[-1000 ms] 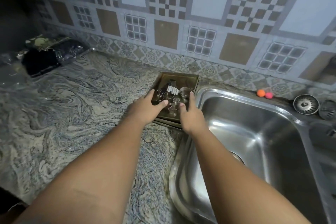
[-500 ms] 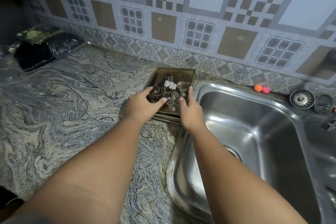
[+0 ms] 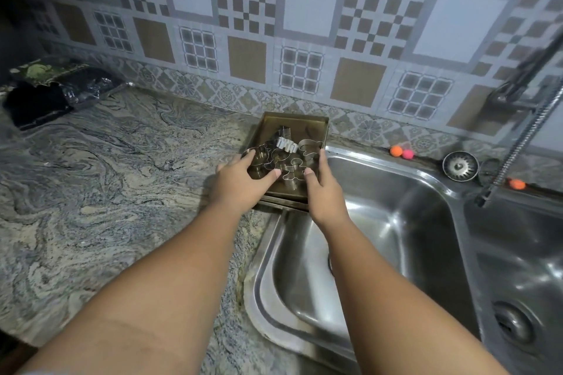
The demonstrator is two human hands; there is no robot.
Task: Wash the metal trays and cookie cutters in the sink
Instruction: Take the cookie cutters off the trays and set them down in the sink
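No readable text, brand, number or sign. Dark packet (image 3: pixel 45 94) at 10 o'clock on the worktop (image 3: pixel 106 176) has green print, too blurred to read. Wall tiles (image 3: pixel 310 6) at 12 o'clock: patterns only, no lettering.

Both arms stretched forward, left hand (image 3: pixel 240 183) and right hand (image 3: pixel 324 189) gripping opposite tray (image 3: pixel 294 115) edges, thumbs inside

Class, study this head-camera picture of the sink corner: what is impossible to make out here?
Head view: how many trays lie under the square brass-coloured metal tray; left hand and right hand cover the near corners.
Head view: count and shapes of the shiny metal cookie cutters; small, overlapping.
Head view: the steel tap; blurred, cut by the right edge.
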